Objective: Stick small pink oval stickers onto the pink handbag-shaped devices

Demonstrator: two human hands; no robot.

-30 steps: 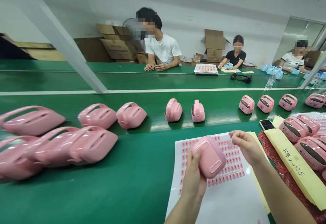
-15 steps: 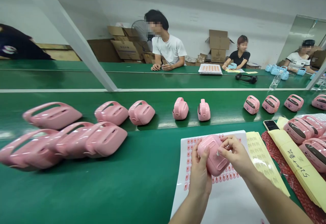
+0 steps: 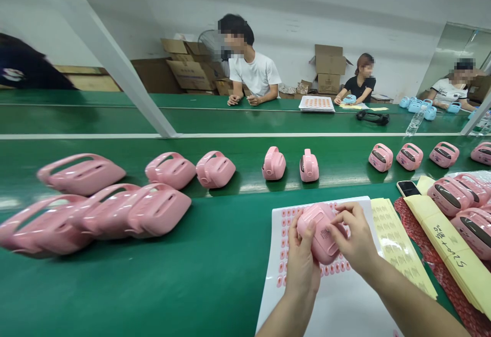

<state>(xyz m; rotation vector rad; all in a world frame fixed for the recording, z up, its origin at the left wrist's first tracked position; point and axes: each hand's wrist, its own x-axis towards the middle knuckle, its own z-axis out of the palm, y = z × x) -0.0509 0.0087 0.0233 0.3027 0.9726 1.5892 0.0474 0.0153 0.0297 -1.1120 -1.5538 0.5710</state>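
Observation:
My left hand (image 3: 303, 255) grips a pink plastic device (image 3: 321, 228), its underside turned up towards me. Small dark print (image 3: 325, 233) shows on that underside. Over the device's right side is my right hand (image 3: 355, 240), thumb and index fingertips touching the surface beside the print, with a gap between them. Beneath both hands lies a white sheet (image 3: 326, 301) with rows of small pink stickers (image 3: 284, 240). A yellow sheet of clear labels (image 3: 399, 245) lies to the right.
Pink handled devices stand at the left (image 3: 159, 209) and along the belt (image 3: 274, 163). More pink devices (image 3: 448, 196), a phone (image 3: 408, 188) and a folded yellow paper stack (image 3: 448, 250) are at the right. Several people sit across the green bench (image 3: 215, 117).
My right hand's thumb and index finger have moved apart from a pinch, and the dark print beside them shows more clearly. My left hand holds the device in nearly the same place.

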